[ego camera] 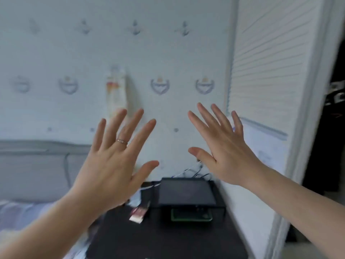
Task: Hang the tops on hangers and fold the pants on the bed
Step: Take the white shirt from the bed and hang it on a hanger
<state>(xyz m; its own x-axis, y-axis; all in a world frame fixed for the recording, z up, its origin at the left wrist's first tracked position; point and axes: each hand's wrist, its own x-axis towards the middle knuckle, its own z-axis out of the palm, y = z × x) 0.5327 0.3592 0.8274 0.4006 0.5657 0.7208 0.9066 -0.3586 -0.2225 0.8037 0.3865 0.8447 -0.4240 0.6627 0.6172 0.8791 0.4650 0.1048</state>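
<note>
Well, the bed [20, 210] sits down at the near left, pale striped bedding in front of a grey headboard [28, 165], and the only clothing showing is a dark garment [336, 94] with pale lettering at the far right edge, beyond the louvred door [270, 71]. Both arms are up in front of the wall [74, 53]. The left hand [112, 165] is raised with its back to the camera, fingers straight and fanned apart, a ring [122, 141] on one finger. The right hand [224, 152] mirrors it, tilted a little leftward, fingers splayed, thumb out, close to the door's edge. A clear gap lies between the two hands. Below them a dark nightstand [168, 240] fills the space between bed and door, carrying a black stand [186, 191] with a green-edged device [191, 214] under it, a red-and-white packet [138, 214] to its left and cables [194, 171] behind. The scene is blurred.
</note>
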